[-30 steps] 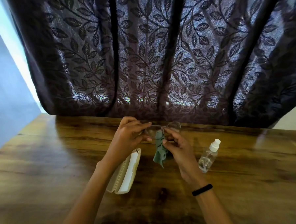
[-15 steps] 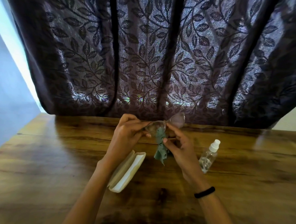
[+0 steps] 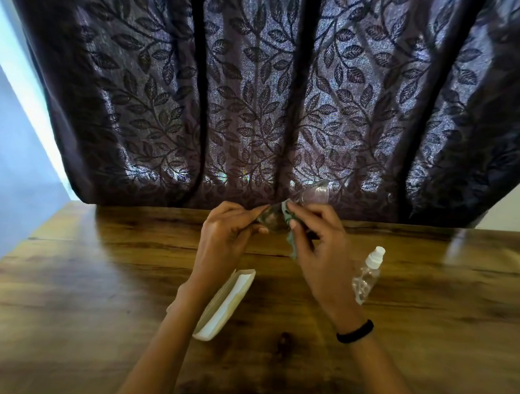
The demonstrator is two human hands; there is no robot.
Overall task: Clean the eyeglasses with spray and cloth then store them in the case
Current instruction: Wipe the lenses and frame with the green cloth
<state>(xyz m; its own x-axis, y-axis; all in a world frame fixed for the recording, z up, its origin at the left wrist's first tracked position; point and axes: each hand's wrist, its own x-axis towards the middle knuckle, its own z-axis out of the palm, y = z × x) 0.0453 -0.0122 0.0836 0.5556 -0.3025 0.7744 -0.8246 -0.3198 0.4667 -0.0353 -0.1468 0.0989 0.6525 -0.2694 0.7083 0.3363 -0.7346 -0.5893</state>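
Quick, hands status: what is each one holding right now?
Left hand: pinches the glasses.
Right hand: pinches the cloth against the glasses.

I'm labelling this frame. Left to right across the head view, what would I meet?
Open cream eyeglass case → green cloth pinched by the right hand → clear plastic spray bottle with white cap. The eyeglasses, held by the left hand, overlap the cloth.

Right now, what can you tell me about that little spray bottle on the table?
The spray bottle is small, clear plastic by its look, with a white pump top. It stands on the wooden table, right of the right hand, which does not hold it. It appears tilted in this wide view. Its liquid level cannot be told.
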